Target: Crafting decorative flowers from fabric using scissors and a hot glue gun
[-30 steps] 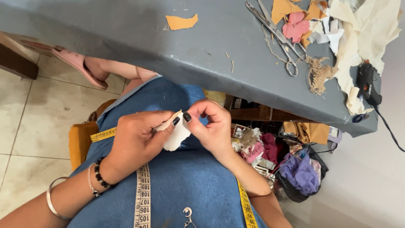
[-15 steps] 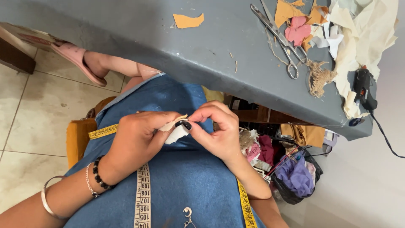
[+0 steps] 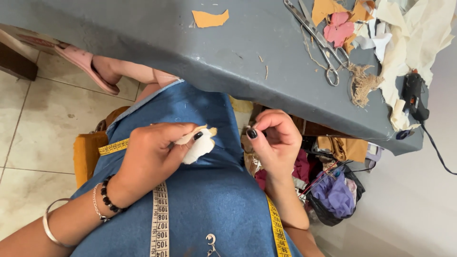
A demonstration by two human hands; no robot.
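Observation:
My left hand (image 3: 154,152) pinches a small white and tan fabric piece (image 3: 199,145) over my lap, which is covered by a blue denim skirt (image 3: 204,200). My right hand (image 3: 276,138) is a short way to the right of the piece, its thumb and forefinger pinched together as if on a needle or thread too fine to see. A yellow measuring tape (image 3: 159,214) hangs down over my lap.
A grey table (image 3: 190,47) stands ahead with an orange fabric scrap (image 3: 209,19), scissors (image 3: 319,40), a pink fabric flower (image 3: 338,28), cream cloth (image 3: 419,33), jute fibre (image 3: 364,83) and a black glue gun (image 3: 414,95). A bag of fabric scraps (image 3: 333,190) sits under the table at right. A pink sandal (image 3: 85,66) is on the tiled floor.
My right hand has drawn away to the right from the fabric piece, which stays held in my left hand.

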